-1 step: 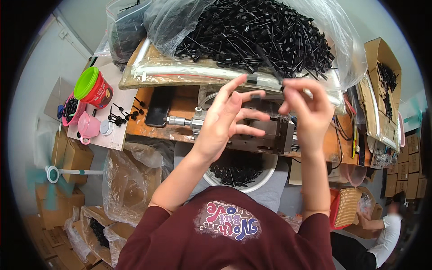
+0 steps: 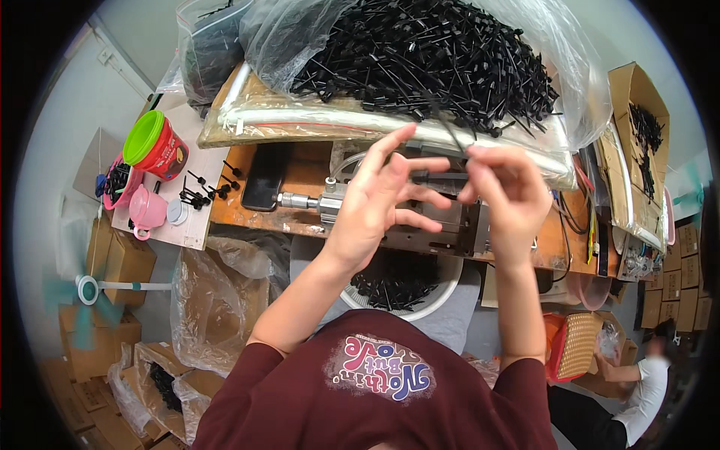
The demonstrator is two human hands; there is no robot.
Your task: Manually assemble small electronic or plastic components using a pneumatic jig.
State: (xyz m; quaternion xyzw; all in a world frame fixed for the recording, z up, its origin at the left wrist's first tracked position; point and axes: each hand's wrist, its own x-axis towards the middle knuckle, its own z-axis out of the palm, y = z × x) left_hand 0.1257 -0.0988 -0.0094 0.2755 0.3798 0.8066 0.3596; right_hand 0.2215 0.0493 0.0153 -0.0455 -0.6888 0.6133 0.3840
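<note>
Over the bench, my left hand (image 2: 367, 206) has its fingers spread apart, and I see nothing held in them. To its right, my right hand (image 2: 514, 191) is closed in a pinch on a thin black rod (image 2: 452, 129). The rod is blurred and slants up and left from the fingertips, in front of the pile of black rod-like parts (image 2: 420, 56). Beneath both hands lies a metal fixture with a small cylinder (image 2: 330, 204), partly hidden by the fingers.
A white basket (image 2: 455, 289) of black parts sits below the bench edge. Left are a phone (image 2: 262, 176), a red bucket with green rim (image 2: 154, 146), a pink cup (image 2: 148, 208) and loose black parts. A co-worker (image 2: 641, 390) is at lower right.
My right hand has shifted slightly left and down with the black rod. The left hand's fingers have moved a little and stay spread.
</note>
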